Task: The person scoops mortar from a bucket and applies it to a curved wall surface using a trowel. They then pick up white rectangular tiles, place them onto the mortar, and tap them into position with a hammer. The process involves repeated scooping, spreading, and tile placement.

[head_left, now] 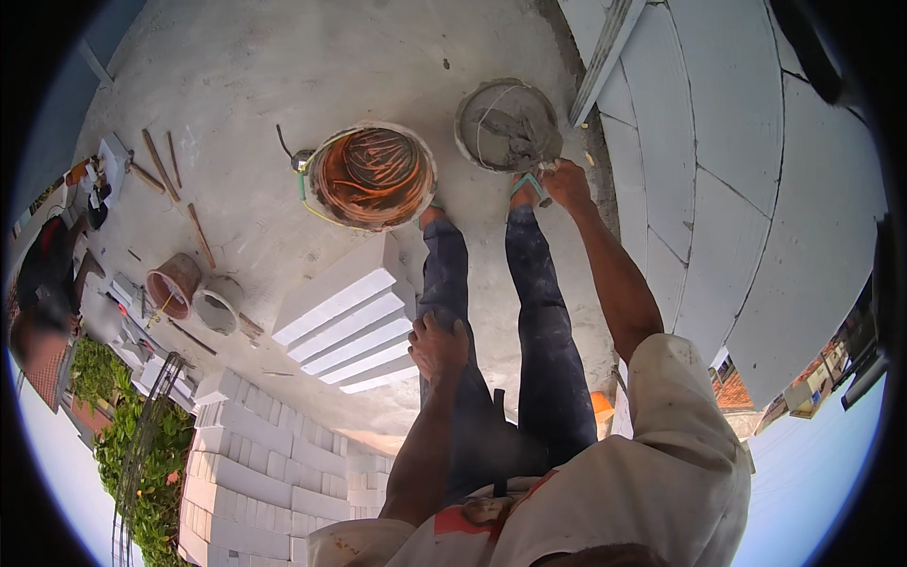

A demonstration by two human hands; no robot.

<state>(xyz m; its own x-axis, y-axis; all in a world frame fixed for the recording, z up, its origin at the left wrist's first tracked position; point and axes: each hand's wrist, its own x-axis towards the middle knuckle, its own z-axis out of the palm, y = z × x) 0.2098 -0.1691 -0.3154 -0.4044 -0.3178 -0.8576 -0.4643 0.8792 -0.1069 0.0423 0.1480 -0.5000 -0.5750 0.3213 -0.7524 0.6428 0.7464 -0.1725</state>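
Note:
My right hand [565,182] is closed at the near right rim of a round bucket [465,142] of wet grey mortar [515,128]. A thin wire handle lies across the bucket. Whatever sits inside that fist is mostly hidden. On the knee of my dark, dusty trousers [444,274] rests my left hand [437,348], fingers spread and holding nothing. Left of the mortar stands a wider bucket [430,189] with streaked orange-brown contents [373,170] that I cannot make out. My sandalled feet are close behind the two buckets.
White blocks [345,317] lie by my left leg, and a large block stack [255,463] stands nearer. A white block wall [727,189] rises at right. Two small buckets [175,283] and wooden sticks [161,161] lie left on the concrete floor [255,66]. Another person [47,274] is far left.

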